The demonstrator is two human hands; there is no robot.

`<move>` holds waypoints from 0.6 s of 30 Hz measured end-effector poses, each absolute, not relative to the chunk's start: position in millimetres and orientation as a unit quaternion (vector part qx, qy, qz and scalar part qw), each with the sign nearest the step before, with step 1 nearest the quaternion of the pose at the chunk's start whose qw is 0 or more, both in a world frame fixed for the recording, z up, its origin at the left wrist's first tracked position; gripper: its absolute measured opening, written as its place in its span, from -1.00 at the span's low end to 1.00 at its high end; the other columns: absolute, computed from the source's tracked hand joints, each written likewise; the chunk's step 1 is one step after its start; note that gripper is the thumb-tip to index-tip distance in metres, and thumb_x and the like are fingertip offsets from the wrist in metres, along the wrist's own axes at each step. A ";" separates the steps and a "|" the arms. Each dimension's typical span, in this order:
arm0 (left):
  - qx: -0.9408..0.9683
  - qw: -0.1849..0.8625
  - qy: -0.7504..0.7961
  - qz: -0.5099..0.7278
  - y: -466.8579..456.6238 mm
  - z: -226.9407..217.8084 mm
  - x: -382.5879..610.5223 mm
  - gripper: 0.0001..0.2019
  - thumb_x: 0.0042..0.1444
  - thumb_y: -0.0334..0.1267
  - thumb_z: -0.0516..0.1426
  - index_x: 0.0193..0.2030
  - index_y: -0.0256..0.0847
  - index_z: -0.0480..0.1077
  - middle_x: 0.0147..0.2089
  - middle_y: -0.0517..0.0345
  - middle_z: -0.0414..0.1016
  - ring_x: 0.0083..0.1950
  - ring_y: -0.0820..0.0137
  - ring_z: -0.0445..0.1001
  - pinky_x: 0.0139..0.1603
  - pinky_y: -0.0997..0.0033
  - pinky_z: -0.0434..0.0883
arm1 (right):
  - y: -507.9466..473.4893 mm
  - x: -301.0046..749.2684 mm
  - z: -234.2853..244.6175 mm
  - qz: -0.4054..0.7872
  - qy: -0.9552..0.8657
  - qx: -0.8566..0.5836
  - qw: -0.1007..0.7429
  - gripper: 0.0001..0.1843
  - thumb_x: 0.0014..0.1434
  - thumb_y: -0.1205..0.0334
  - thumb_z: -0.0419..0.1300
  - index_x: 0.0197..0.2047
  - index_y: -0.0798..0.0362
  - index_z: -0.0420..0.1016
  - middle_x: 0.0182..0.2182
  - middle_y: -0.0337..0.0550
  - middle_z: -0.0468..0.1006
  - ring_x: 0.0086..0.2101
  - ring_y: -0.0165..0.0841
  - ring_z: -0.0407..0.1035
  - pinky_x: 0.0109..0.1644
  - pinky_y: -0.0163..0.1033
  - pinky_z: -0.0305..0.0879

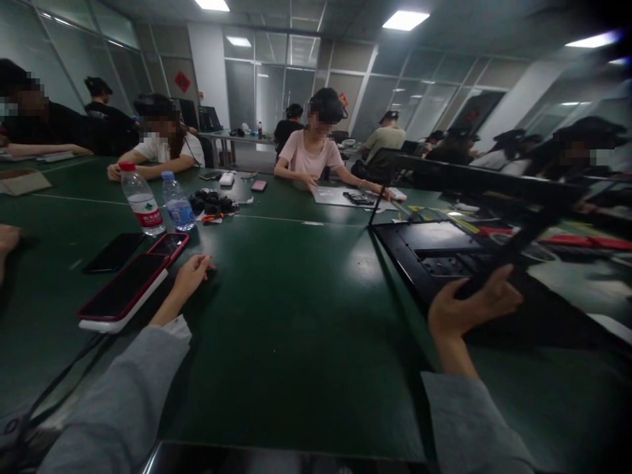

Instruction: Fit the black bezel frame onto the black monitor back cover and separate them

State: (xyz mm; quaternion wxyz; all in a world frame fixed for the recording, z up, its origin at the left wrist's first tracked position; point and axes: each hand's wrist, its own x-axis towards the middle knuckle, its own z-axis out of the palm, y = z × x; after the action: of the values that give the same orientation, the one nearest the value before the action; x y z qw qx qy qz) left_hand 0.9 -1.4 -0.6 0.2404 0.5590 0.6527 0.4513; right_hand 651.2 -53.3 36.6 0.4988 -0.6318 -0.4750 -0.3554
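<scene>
My right hand (471, 303) grips one side of a thin black rectangular frame (523, 240), its thumb and fingers around the edge. The frame stands tilted at the right, like a screen bezel. Under and behind it lies a flat black panel (409, 253) with ribs and recesses, partly hidden by the frame and my hand. My left hand (190, 276) is at the left, just right of the phones, fingers curled and drawn together. A small reddish spot shows at its fingertips; I cannot make out what it is.
Near my left hand are a red-edged phone (126, 286) on a white device, a black phone (114, 253) and two water bottles (143, 204) (178, 205). Orange-handled pliers (213, 217) lie beyond. Across the green table (296, 329), a person in pink (312, 155) works over a white sheet.
</scene>
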 end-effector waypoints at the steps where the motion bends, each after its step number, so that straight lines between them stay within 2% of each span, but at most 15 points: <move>1: 0.556 0.242 0.650 0.458 -2.3 0.7 1.9 -0.42 0.20 0.26 0.10 0.04 -0.23 0.49 -0.15 -0.05 0.69 -0.47 0.39 0.44 -0.45 0.40 0.31 | -50.9 646.0 37.8 -0.385 -0.479 -0.614 0.495 -0.18 0.39 0.11 0.00 0.64 0.17 0.00 0.24 0.48 0.37 0.31 0.25 0.25 0.32 0.58 0.07; 3: 0.550 0.243 0.644 0.474 -3.9 3.0 3.7 -0.39 0.19 0.28 0.11 0.09 -0.24 0.48 -0.14 -0.04 0.68 -0.47 0.39 0.44 -0.47 0.41 0.30 | -47.7 634.5 40.7 -0.432 -0.498 -0.575 0.486 -0.23 0.39 0.12 0.06 0.57 0.23 0.17 0.08 0.40 0.48 0.15 0.17 0.40 0.23 0.47 0.27; 5: 0.543 0.241 0.637 0.491 -4.6 4.7 5.0 -0.36 0.20 0.29 0.12 0.12 -0.24 0.46 -0.14 -0.03 0.68 -0.47 0.39 0.44 -0.46 0.40 0.32 | -47.5 621.2 44.5 -0.431 -0.516 -0.553 0.492 -0.24 0.41 0.11 0.06 0.57 0.26 0.16 0.07 0.41 0.49 0.12 0.16 0.41 0.19 0.42 0.32; 7: 0.541 0.230 0.629 0.509 -4.1 5.6 5.8 -0.35 0.21 0.30 0.13 0.15 -0.25 0.46 -0.13 -0.04 0.67 -0.42 0.37 0.48 -0.36 0.35 0.41 | -49.2 606.2 48.9 -0.400 -0.521 -0.555 0.511 -0.23 0.43 0.09 0.03 0.59 0.26 0.10 0.09 0.41 0.49 0.13 0.15 0.41 0.20 0.39 0.34; 9: 0.543 0.204 0.618 0.530 -2.7 5.6 6.7 -0.33 0.20 0.29 0.17 0.18 -0.27 0.45 -0.06 -0.10 0.66 -0.26 0.29 0.57 -0.17 0.25 0.50 | -50.2 590.8 52.7 -0.350 -0.534 -0.551 0.538 -0.22 0.46 0.08 -0.01 0.61 0.27 0.03 0.04 0.34 0.55 0.08 0.08 0.45 0.21 0.33 0.36; 11: 0.542 0.177 0.607 0.554 -1.8 5.4 8.8 -0.26 0.15 0.30 0.24 0.25 -0.26 0.42 0.11 -0.20 0.61 -0.02 0.18 0.61 0.01 0.16 0.52 | -49.0 577.2 53.9 -0.282 -0.550 -0.544 0.567 -0.22 0.48 0.06 -0.04 0.63 0.23 -0.02 -0.08 0.18 0.60 -0.04 -0.04 0.52 0.19 0.23 0.42; 13: 0.538 0.167 0.593 0.575 -2.5 6.1 13.2 -0.16 0.06 0.33 0.30 0.32 -0.22 0.36 0.28 -0.28 0.51 0.14 0.10 0.59 0.07 0.10 0.53 | -45.3 567.3 51.8 -0.201 -0.567 -0.547 0.582 -0.23 0.49 0.02 -0.03 0.64 0.14 -0.02 -0.17 0.01 0.61 -0.21 -0.20 0.54 0.10 0.08 0.48; 14: 0.536 0.172 0.585 0.584 -3.8 7.2 16.4 -0.12 0.04 0.35 0.32 0.34 -0.20 0.33 0.33 -0.28 0.47 0.15 0.09 0.59 0.05 0.10 0.54 | -42.7 564.2 49.5 -0.161 -0.573 -0.553 0.583 -0.23 0.49 0.00 -0.03 0.64 0.10 -0.02 -0.20 -0.06 0.60 -0.29 -0.27 0.52 0.02 0.00 0.51; 16: 0.536 0.202 0.569 0.590 -8.3 11.3 25.0 -0.11 0.04 0.39 0.30 0.35 -0.17 0.31 0.28 -0.24 0.51 0.03 0.15 0.64 -0.05 0.14 0.56 | -36.5 561.8 43.6 -0.094 -0.571 -0.564 0.589 -0.21 0.49 -0.03 -0.02 0.65 0.05 -0.06 -0.27 -0.17 0.58 -0.42 -0.36 0.45 -0.15 -0.15 0.49; 18: 0.545 0.257 0.560 0.569 -14.3 17.5 35.1 -0.14 0.10 0.44 0.23 0.30 -0.21 0.34 0.01 -0.10 0.63 -0.26 0.27 0.63 -0.21 0.22 0.55 | -29.1 563.5 37.2 -0.054 -0.556 -0.575 0.598 -0.19 0.49 -0.04 -0.04 0.66 0.06 -0.12 -0.33 -0.23 0.55 -0.49 -0.39 0.40 -0.25 -0.21 0.45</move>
State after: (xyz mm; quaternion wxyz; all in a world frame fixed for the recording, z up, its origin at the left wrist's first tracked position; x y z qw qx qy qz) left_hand 35.1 -14.3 17.5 0.2566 0.5446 0.5601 0.5690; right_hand 563.5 -29.1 37.2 0.5981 -0.5747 -0.5559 -0.0542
